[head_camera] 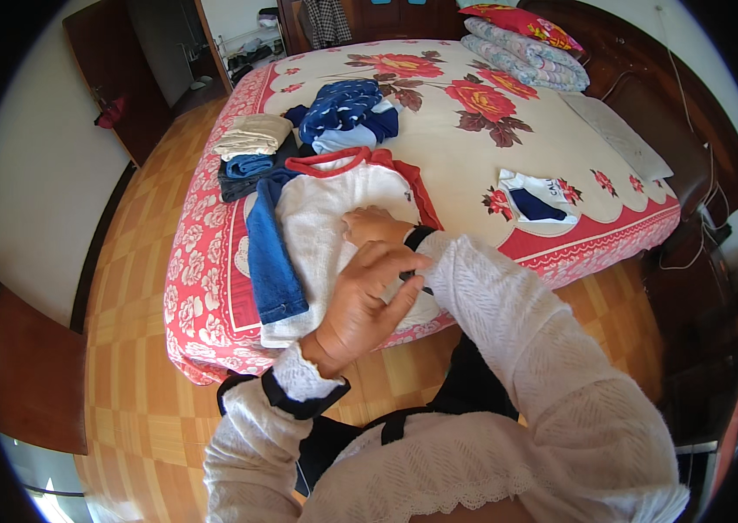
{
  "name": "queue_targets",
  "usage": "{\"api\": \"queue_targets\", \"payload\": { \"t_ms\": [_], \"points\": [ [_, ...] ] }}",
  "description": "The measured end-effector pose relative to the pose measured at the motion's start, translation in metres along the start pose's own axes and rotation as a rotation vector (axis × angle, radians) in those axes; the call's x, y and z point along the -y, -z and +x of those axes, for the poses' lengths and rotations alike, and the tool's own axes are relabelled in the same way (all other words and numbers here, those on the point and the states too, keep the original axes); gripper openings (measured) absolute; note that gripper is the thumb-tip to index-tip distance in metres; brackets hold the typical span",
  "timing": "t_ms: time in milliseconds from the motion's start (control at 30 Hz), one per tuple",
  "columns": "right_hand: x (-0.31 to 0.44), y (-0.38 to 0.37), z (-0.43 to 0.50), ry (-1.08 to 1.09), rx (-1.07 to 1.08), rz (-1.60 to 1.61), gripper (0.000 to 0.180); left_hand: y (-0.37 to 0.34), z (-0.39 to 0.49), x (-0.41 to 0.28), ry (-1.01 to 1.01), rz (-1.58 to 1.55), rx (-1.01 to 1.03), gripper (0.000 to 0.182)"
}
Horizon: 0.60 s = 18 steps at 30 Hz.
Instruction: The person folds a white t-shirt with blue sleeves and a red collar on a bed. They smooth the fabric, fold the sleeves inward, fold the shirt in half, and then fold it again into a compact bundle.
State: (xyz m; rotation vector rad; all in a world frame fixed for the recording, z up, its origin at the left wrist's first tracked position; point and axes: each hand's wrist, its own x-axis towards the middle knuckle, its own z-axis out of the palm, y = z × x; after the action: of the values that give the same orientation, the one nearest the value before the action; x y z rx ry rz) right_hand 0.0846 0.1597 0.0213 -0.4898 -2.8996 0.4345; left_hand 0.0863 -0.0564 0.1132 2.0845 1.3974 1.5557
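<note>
A white sweater with a red collar (pixel 326 202) lies spread near the bed's edge, one blue sleeve (pixel 275 255) folded down along its left side. A red part shows at its right. My right hand (pixel 372 225) rests on the sweater's front; its fingers are partly hidden. My left hand (pixel 372 297) is raised beside my right wrist, thumb and fingers apart, near a black band at the right cuff. Whether it touches that band is unclear. Behind the sweater lie folded beige clothing (pixel 254 135) on blue and dark garments, and a heap of navy patterned clothing (pixel 339 111).
A white and navy folded garment (pixel 539 196) lies right on the flowered bedspread (pixel 434 163). Folded quilts (pixel 526 55) and a red pillow (pixel 526 25) are at the headboard. Cables hang at the right. Wood-patterned floor (pixel 140 274) runs along the left.
</note>
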Motion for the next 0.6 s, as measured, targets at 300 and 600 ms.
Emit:
{"api": "queue_targets", "payload": {
  "t_ms": [300,600],
  "points": [
    [-0.005,-0.044,-0.006,-0.058,-0.119,-0.128,0.039,-0.054,-0.016,-0.033,0.095,-0.022,0.132,0.025],
    [0.004,-0.054,-0.017,-0.019,-0.368,-0.150,0.029,-0.057,-0.010,-0.005,0.089,0.167,0.042,0.023]
  ]
}}
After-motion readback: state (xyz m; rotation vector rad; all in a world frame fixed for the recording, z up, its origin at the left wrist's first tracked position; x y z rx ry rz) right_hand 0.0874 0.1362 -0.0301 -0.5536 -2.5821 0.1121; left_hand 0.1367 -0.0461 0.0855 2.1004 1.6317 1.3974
